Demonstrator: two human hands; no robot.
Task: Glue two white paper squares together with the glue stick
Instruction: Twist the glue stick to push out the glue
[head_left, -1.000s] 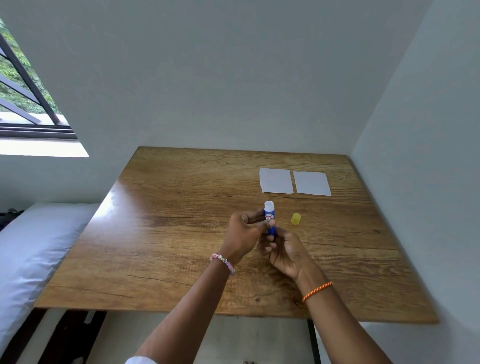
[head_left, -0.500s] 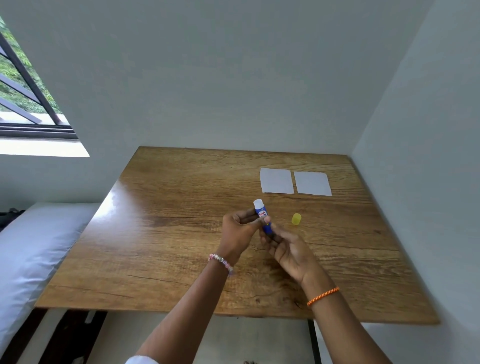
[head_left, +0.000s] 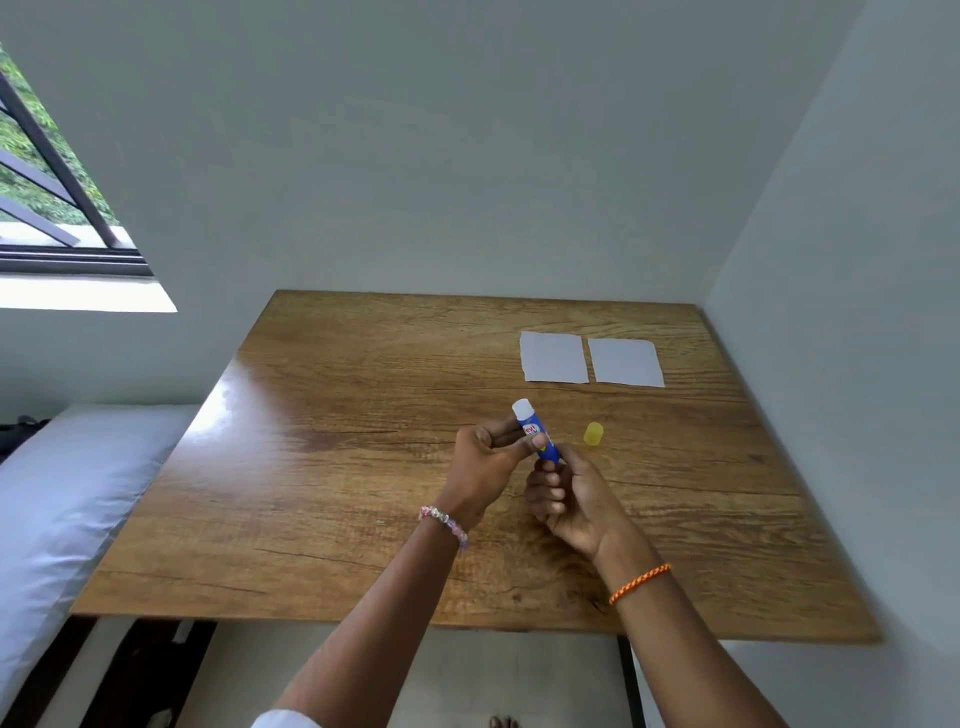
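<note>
A blue glue stick (head_left: 535, 431) with its white tip exposed is held over the middle of the wooden table (head_left: 363, 467), tilted up and to the left. My left hand (head_left: 485, 465) pinches its barrel between thumb and fingers. My right hand (head_left: 569, 493) grips the stick's lower end with curled fingers. The yellow cap (head_left: 593, 434) lies on the table just right of my hands. Two white paper squares, the left one (head_left: 554, 357) and the right one (head_left: 625, 362), lie flat side by side at the table's far right, apart from my hands.
A grey wall runs close along the table's right and far edges. A bed with a pale sheet (head_left: 62, 499) stands left of the table. A window (head_left: 47, 197) is at the upper left.
The glue stick has tilted from upright toward the left. My right hand opened briefly, then curled again round the stick's lower end. Cap and papers have not moved.
</note>
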